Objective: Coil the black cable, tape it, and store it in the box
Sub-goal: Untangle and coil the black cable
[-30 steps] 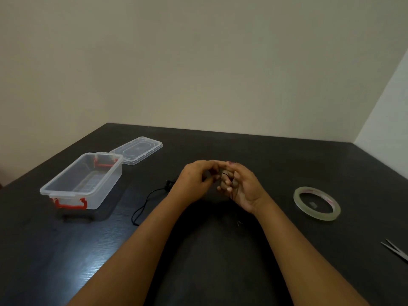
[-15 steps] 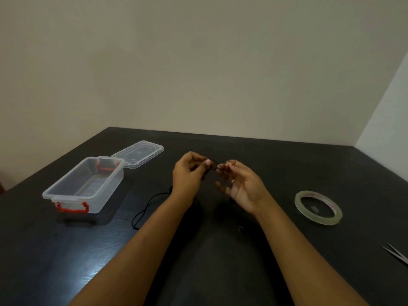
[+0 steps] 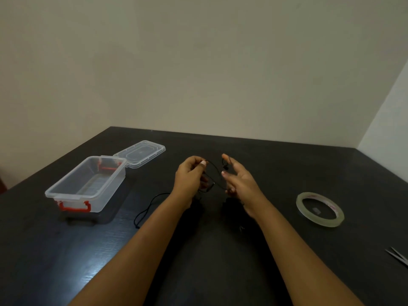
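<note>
A thin black cable [image 3: 147, 208] trails over the dark table and rises into both hands. My left hand [image 3: 190, 178] pinches a strand of it between thumb and forefinger. My right hand [image 3: 239, 182] holds small loops of the cable around its spread fingers, palm turned toward the left hand. A short length of cable spans the gap between the hands. The clear plastic box [image 3: 87, 186] with red latches stands open at the left, its loose lid [image 3: 140, 153] lying behind it. A roll of clear tape [image 3: 320, 209] lies flat to the right.
Scissor tips [image 3: 398, 257] show at the right edge of the table [image 3: 287, 164]. The table's back edge meets a plain wall, with a corner at the far right.
The hands were pressed together; now they have drawn apart, stretching a strand of cable between them. The right hand's fingers have spread wider.
</note>
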